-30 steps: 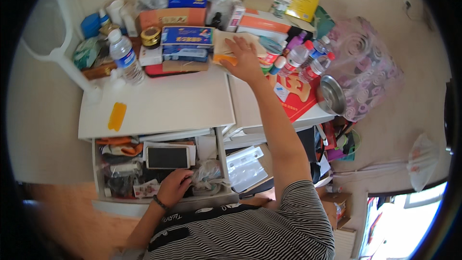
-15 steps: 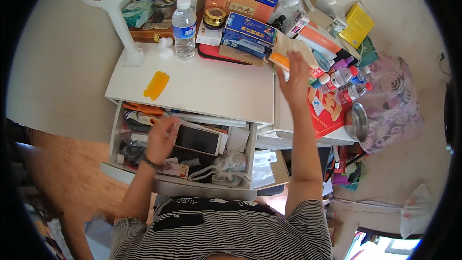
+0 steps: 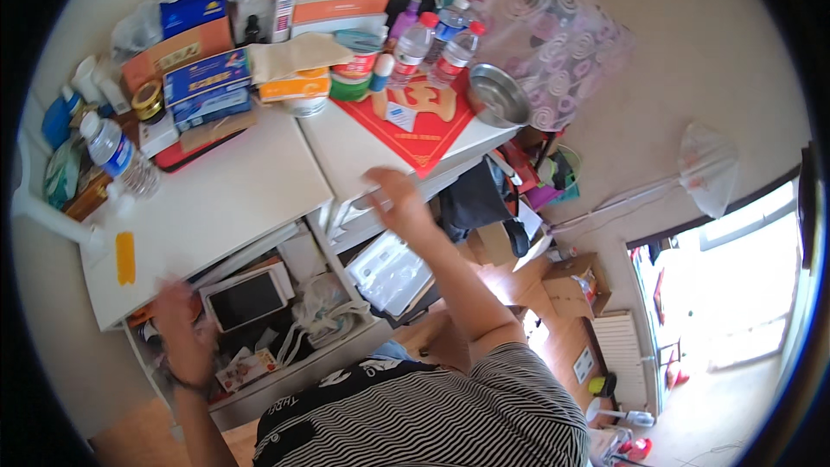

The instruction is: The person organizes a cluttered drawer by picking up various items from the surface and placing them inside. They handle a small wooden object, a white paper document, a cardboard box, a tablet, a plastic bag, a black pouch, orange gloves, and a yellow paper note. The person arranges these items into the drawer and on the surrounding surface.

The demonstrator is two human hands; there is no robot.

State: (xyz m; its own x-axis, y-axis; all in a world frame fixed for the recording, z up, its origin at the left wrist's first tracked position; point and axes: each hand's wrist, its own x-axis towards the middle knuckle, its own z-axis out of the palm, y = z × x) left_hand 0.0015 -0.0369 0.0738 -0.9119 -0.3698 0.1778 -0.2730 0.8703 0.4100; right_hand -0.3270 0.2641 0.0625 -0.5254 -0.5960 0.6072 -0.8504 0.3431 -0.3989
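My left hand (image 3: 184,337), smeared by motion, hovers over the open drawer (image 3: 333,348) beside a white-framed device with a dark screen (image 3: 246,301). Whether its fingers hold anything does not show. In the same drawer lie a clear plastic bag with white straps (image 3: 324,307) and a small printed box (image 3: 246,370). My right hand (image 3: 402,205) is at the front edge of the right-hand cabinet, thumb and fingers apart, with nothing seen in it. Nearest to it is a red diamond-shaped paper (image 3: 419,140) with a gold figure, lying on the white top.
On the white top stand a water bottle (image 3: 119,156), blue boxes (image 3: 206,86), red-capped bottles (image 3: 413,52) and a metal bowl (image 3: 499,95). A yellow comb-like piece (image 3: 125,258) lies at left. Below the right cabinet are a plastic-wrapped flat pack (image 3: 389,272) and a dark bag (image 3: 475,199).
The view has swung to the right. My right hand has come down from the orange box toward the cabinet's front edge. My left hand still hovers over the drawer, now more blurred.
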